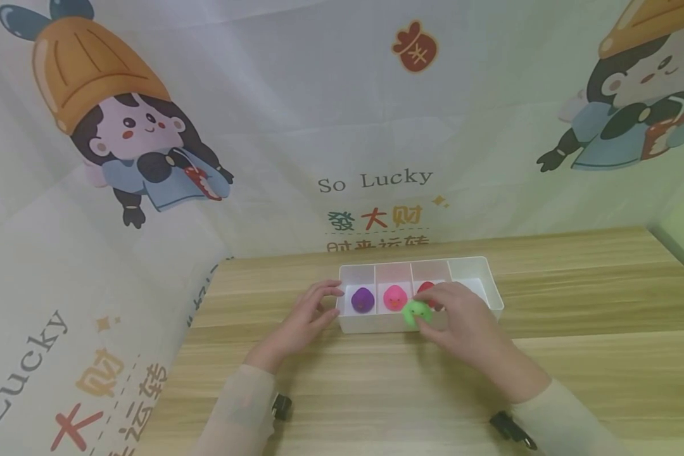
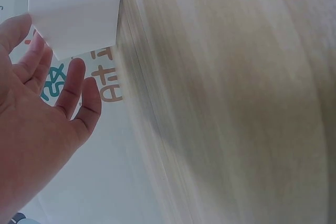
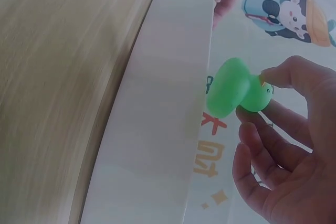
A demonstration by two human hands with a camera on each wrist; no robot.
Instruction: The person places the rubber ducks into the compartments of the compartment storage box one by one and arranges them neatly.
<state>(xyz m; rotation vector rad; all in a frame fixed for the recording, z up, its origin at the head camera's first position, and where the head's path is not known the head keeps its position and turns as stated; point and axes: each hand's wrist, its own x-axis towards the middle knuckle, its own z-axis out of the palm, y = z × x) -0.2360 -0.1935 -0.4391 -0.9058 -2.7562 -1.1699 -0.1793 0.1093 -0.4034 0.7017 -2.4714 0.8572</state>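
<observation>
A white divided box [image 1: 370,324] stands on the table, its compartments in one row. From the left, it holds a purple rubber duck [image 1: 362,300], a pink rubber duck [image 1: 395,297] and a red rubber duck [image 1: 426,289], one per compartment; the red one is partly hidden by my right hand. My right hand [image 1: 462,320] pinches a green rubber duck [image 3: 236,88] by its head between thumb and fingers, above the box's front wall. My left hand [image 1: 304,320] touches the box's left end with loosely spread fingers, seen close up in the left wrist view.
The wooden table [image 1: 387,392] runs back to a printed cloth [image 1: 296,126] hung behind and at the left. Black straps or devices [image 1: 512,430] sit by both wrists. The rightmost compartment's white floor [image 1: 473,288] shows partly behind my right hand.
</observation>
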